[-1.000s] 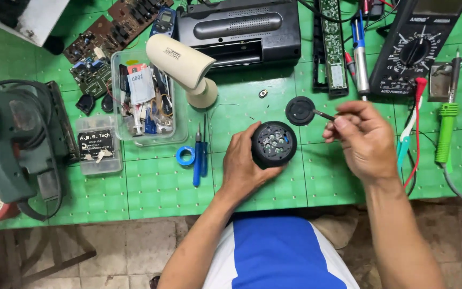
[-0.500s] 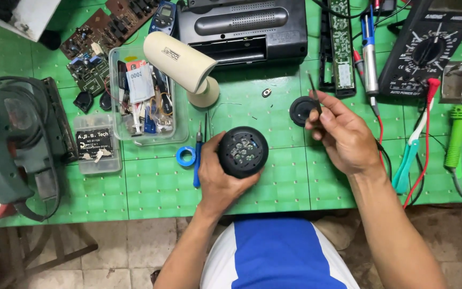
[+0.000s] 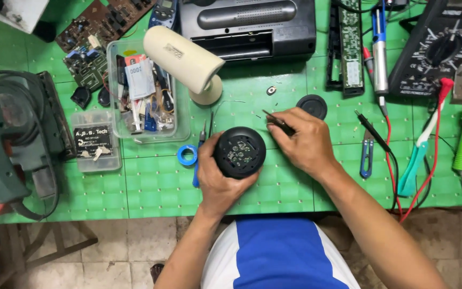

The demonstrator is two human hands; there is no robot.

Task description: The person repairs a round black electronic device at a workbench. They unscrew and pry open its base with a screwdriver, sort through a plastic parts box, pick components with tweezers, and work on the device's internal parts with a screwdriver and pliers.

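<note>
My left hand (image 3: pixel 217 179) grips a round black device (image 3: pixel 239 152), its open face turned up with small parts showing inside. My right hand (image 3: pixel 300 142) sits just right of it and pinches thin tweezers (image 3: pixel 275 120), their tips pointing up and left above the device. A round black cap (image 3: pixel 312 106) lies on the green mat (image 3: pixel 156 184) just beyond my right hand. A small silver part (image 3: pixel 271 90) rests farther back on the mat.
A cream cylinder housing (image 3: pixel 185 60) lies behind the device beside a clear box of parts (image 3: pixel 148 96). A blue tape ring (image 3: pixel 187 155) and screwdriver sit left of my left hand. A sander (image 3: pixel 6 139) is far left, a black radio (image 3: pixel 249 24) at back, a multimeter (image 3: pixel 445 48), probes and cutters right.
My right hand moved left from the black cap toward the device, still holding the tweezers. The device and my left hand stayed at about the same place on the mat.
</note>
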